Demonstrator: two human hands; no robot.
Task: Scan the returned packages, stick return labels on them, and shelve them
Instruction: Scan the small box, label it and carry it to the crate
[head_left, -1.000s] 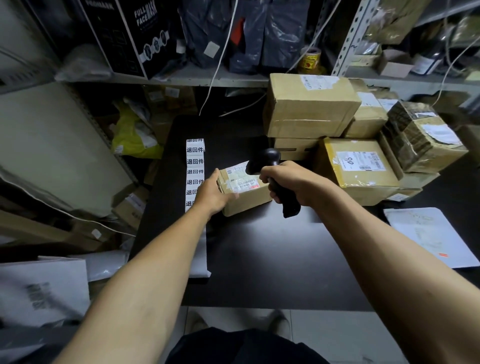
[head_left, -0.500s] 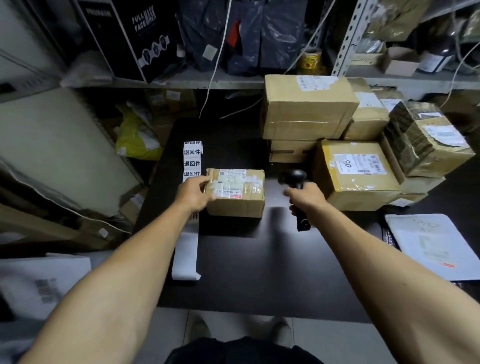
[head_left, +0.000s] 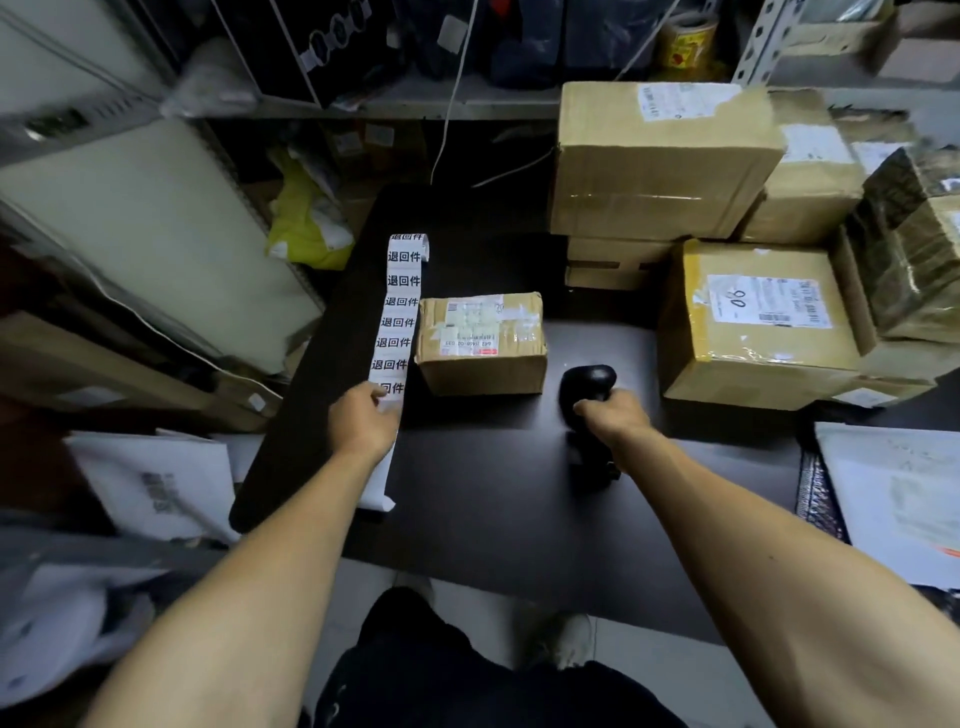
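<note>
Moved: left hand has left the small package for the label strip.
Left grip: fingertips touching strip's near end; cannot tell whether pinching.
Right grip: right hand wrapped round scanner on table.

black table; yellow bag behind its left edge; yellow tape roll on grey shelf; white cable hanging down; white envelopes lower left

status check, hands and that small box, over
Left hand on the label strip, fingers at its lowest label. Right hand grips the scanner. Small box on the table, untouched. Nothing blocking.
</note>
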